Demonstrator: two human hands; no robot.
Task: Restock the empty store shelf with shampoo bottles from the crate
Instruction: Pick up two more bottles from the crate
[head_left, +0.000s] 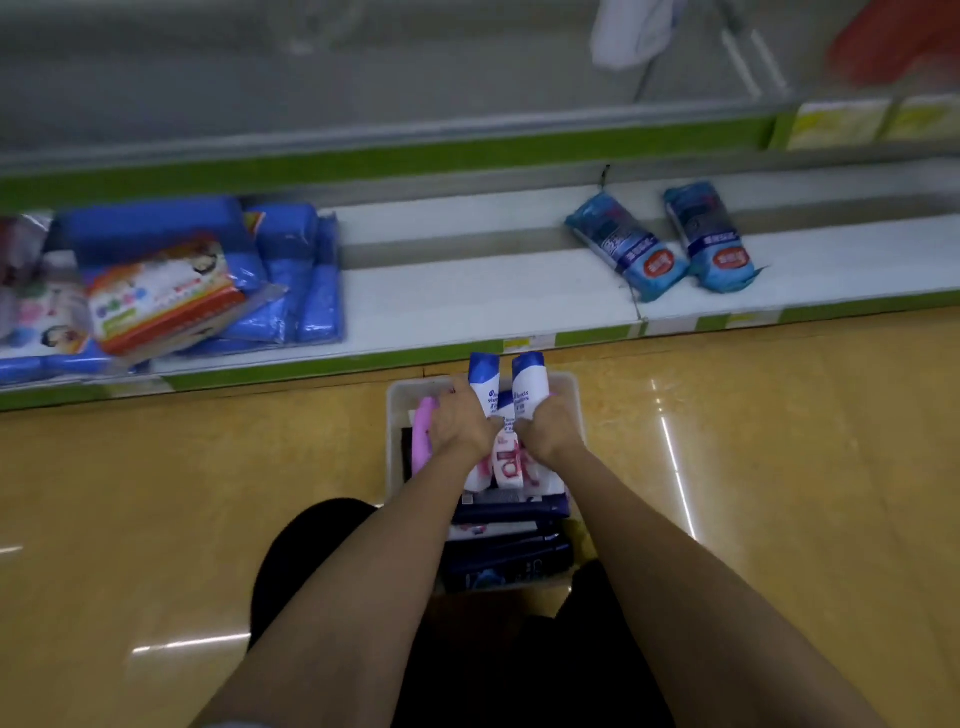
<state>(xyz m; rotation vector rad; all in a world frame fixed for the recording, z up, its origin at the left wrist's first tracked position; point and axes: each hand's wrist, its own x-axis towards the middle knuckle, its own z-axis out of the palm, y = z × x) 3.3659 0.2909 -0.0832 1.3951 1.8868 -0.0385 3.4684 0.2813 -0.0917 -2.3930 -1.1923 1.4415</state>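
we have left hand (460, 423) and right hand (550, 428) each clenched round a white shampoo bottle (484, 384), blue caps up, over the crate (569, 387), probably to carry two at once to the bare shelf (483, 296) just ahead.

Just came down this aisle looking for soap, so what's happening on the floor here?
A person is restocking. Each hand, left hand and right hand, grips a white shampoo bottle with a blue cap over the white plastic crate on the floor. The white bottom shelf just ahead has open space.
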